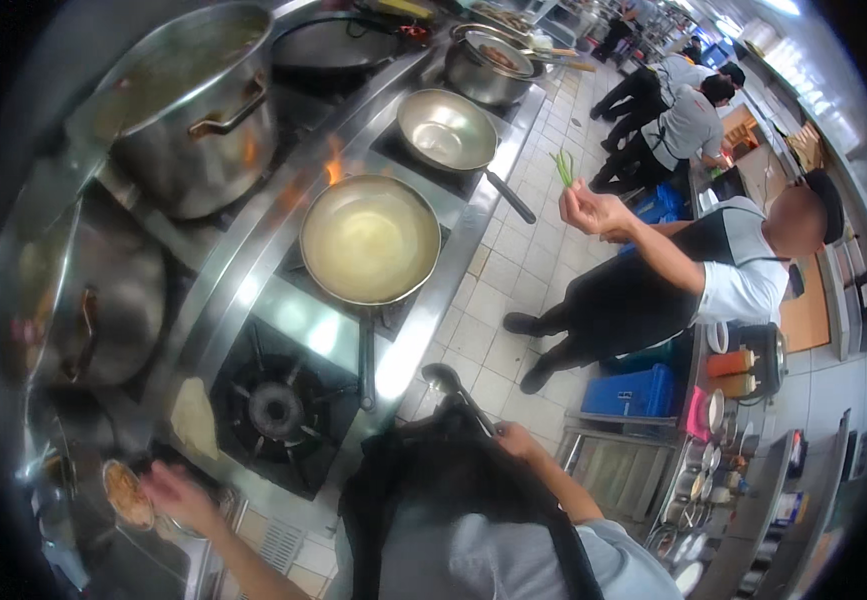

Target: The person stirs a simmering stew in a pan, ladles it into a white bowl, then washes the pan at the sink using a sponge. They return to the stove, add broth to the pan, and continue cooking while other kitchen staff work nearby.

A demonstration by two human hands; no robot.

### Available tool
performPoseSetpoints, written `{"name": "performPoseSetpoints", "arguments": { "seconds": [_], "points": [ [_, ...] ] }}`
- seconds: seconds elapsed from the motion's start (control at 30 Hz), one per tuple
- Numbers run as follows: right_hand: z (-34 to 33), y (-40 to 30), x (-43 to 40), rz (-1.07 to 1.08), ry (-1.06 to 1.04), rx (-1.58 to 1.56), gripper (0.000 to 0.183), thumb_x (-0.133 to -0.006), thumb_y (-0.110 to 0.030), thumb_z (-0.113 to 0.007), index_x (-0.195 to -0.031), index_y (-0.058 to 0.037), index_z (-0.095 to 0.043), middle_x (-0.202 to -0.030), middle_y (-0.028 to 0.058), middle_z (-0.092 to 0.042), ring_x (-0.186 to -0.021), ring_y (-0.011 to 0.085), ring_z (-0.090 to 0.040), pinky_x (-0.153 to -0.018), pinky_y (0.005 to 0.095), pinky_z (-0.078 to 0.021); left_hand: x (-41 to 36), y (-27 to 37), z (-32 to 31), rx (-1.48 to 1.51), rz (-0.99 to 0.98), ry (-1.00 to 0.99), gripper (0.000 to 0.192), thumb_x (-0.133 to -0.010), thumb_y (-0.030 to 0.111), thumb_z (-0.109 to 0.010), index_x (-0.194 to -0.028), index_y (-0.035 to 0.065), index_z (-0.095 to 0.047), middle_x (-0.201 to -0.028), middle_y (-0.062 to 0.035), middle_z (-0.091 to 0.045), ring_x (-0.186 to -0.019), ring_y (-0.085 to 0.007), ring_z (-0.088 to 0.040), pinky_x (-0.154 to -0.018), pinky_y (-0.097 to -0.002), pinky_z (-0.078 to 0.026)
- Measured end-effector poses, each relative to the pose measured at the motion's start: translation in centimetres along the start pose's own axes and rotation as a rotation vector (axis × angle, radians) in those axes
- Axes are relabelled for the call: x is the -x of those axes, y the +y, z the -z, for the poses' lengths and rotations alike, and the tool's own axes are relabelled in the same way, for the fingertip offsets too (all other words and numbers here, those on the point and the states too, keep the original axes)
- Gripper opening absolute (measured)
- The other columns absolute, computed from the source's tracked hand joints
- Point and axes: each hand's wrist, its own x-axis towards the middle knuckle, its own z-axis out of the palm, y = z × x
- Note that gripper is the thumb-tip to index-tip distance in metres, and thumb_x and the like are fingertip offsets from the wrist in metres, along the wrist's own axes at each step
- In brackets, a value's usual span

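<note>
My left hand (178,491), blurred, is at the rim of a small round container of orange-brown food (128,495) at the lower left; whether it grips the rim I cannot tell. In my right hand (519,442) is the handle of a metal ladle (442,377), held over the floor beside the range. A frying pan with pale yellow liquid (370,238) sits on a burner, its handle towards me and a flame (334,166) behind it. A second, empty-looking pan (447,131) rests on the burner beyond. Nearer me is a bare gas burner (276,405).
Large steel stockpots (200,150) line the left, with a folded pale cloth (194,417) near the bare burner. A co-worker (628,285) stands right of the range holding green stalks (564,166). Other co-workers (677,127) stand farther back. A counter with sauce bottles (730,364) runs along the right.
</note>
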Motion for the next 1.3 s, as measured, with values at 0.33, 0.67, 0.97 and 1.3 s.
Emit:
{"name": "performPoseSetpoints", "arguments": {
  "seconds": [0.33,0.67,0.97,1.3],
  "points": [
    [-4.5,5.0,4.0,-0.068,0.129,-0.178,0.037,-0.085,-0.024,-0.069,-0.109,0.0031,-0.074,-0.089,0.0216,-0.073,-0.085,0.028,-0.07,-0.081,0.0409,-0.0537,4.5,14.6,-22.4,0.18,-0.194,-0.828,0.034,-0.1,0.022,-0.066,-0.124,-0.0013,-0.062,-0.11,-0.0185,-0.073,-0.1,-0.0263,-0.071,-0.088,-0.0384,-0.054],
    [-7.7,7.8,6.3,-0.253,0.163,-0.384,0.04,-0.085,-0.021,-0.069,-0.114,0.006,-0.073,-0.096,0.0229,-0.076,-0.09,0.0265,-0.073,-0.081,0.041,-0.0546,6.7,29.9,-35.1,-0.196,-0.895,-1.073,0.047,-0.093,0.013,-0.058,-0.139,0.0082,-0.055,-0.109,-0.0275,-0.07,-0.107,-0.0448,-0.067,-0.094,-0.0545,-0.05],
    [-9.2,9.9,6.3,-0.188,0.286,-0.42,0.04,-0.087,-0.02,-0.069,-0.117,0.0063,-0.071,-0.097,0.0234,-0.076,-0.09,0.0299,-0.074,-0.081,0.0411,-0.0561,12.1,49.8,-38.1,-0.139,-1.078,-1.176,0.053,-0.087,0.008,-0.059,-0.14,0.013,-0.057,-0.106,-0.0224,-0.072,-0.101,-0.0408,-0.07,-0.084,-0.0523,-0.055],
    [-9.3,9.9,8.3,-0.309,0.261,-0.428,0.046,-0.085,-0.028,-0.069,-0.117,0.0047,-0.07,-0.104,0.0252,-0.074,-0.098,0.0365,-0.072,-0.089,0.0444,-0.0544,12.9,34.7,-22.2,-0.139,-1.0,-2.213,0.056,-0.098,0.03,-0.068,-0.148,0.0087,-0.054,-0.105,-0.0173,-0.075,-0.093,-0.0288,-0.074,-0.081,-0.0366,-0.058]
  ]
}}
